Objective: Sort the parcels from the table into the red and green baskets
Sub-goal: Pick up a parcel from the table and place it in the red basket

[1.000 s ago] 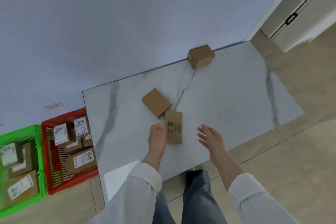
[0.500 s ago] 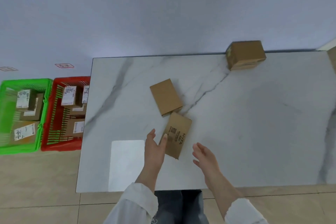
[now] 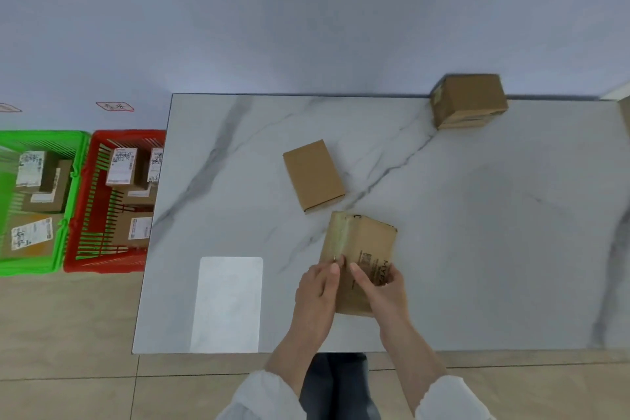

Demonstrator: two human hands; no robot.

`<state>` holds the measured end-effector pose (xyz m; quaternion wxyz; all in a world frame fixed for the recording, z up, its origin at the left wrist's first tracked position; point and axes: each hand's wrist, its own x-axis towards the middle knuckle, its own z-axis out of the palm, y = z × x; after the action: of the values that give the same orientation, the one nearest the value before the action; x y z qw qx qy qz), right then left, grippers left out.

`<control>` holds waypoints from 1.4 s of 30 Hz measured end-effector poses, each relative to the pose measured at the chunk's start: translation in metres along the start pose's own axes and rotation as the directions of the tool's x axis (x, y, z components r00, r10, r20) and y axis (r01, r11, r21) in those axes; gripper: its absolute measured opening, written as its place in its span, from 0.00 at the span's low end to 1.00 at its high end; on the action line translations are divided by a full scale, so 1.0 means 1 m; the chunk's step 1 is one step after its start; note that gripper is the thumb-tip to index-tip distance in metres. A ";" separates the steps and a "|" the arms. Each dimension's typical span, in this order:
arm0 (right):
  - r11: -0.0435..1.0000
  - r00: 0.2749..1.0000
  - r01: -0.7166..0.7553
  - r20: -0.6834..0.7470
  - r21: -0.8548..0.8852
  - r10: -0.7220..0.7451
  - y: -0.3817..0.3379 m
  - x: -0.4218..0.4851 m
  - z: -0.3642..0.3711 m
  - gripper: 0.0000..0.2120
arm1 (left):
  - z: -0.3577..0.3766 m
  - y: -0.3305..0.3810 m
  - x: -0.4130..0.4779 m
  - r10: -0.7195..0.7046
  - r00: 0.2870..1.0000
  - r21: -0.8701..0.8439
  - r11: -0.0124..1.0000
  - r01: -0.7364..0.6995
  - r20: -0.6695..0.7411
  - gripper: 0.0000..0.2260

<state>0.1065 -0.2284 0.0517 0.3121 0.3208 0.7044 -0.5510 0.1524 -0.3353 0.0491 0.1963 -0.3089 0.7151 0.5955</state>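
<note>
Three brown cardboard parcels show on the marble bench [image 3: 477, 232] from my feed. Both hands hold the nearest one, a printed parcel [image 3: 364, 242] at the bench's near edge: the left hand [image 3: 317, 286] grips its taped left side with the thumb on top, and the right hand [image 3: 381, 286] pinches its near right corner, thumb over the print. I cannot tell whether its far end rests on the bench. A flat parcel [image 3: 313, 176] lies just beyond it, close but apart. A boxy parcel [image 3: 468, 100] sits at the far edge against the wall. On the floor left of the bench, the red basket [image 3: 102, 136] stands beside the green basket [image 3: 41, 135], both holding labelled parcels.
</note>
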 end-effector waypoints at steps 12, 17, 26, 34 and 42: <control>0.958 0.982 0.165 0.052 0.233 -0.182 -0.103 -0.097 -0.055 0.42 | -0.041 0.155 -0.094 0.371 0.928 -0.117 0.923 -0.367 0.012 0.11; 0.930 0.896 0.269 0.289 0.249 -0.337 -0.129 -0.124 -0.081 0.39 | -0.071 0.191 -0.092 0.266 0.963 -0.292 0.925 -0.242 0.042 0.30; 0.936 0.792 0.321 0.502 0.140 -0.347 -0.172 -0.151 -0.111 0.36 | -0.064 0.217 -0.108 0.468 0.883 -0.284 0.849 -0.445 0.015 0.39; 0.928 0.795 0.330 0.478 0.174 -0.373 -0.180 -0.169 -0.113 0.23 | -0.049 0.213 -0.130 0.599 0.790 -0.079 0.800 -0.594 0.128 0.44; 0.773 0.713 0.612 0.305 0.167 -0.631 -0.168 -0.174 -0.103 0.22 | -0.045 0.234 -0.138 0.371 0.921 -0.251 0.909 -0.333 0.118 0.42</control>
<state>0.0684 -0.1784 0.3066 0.2179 -0.0278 0.6900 -0.6897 0.0991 -0.3276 0.3189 0.1066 -0.1452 0.6681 0.7220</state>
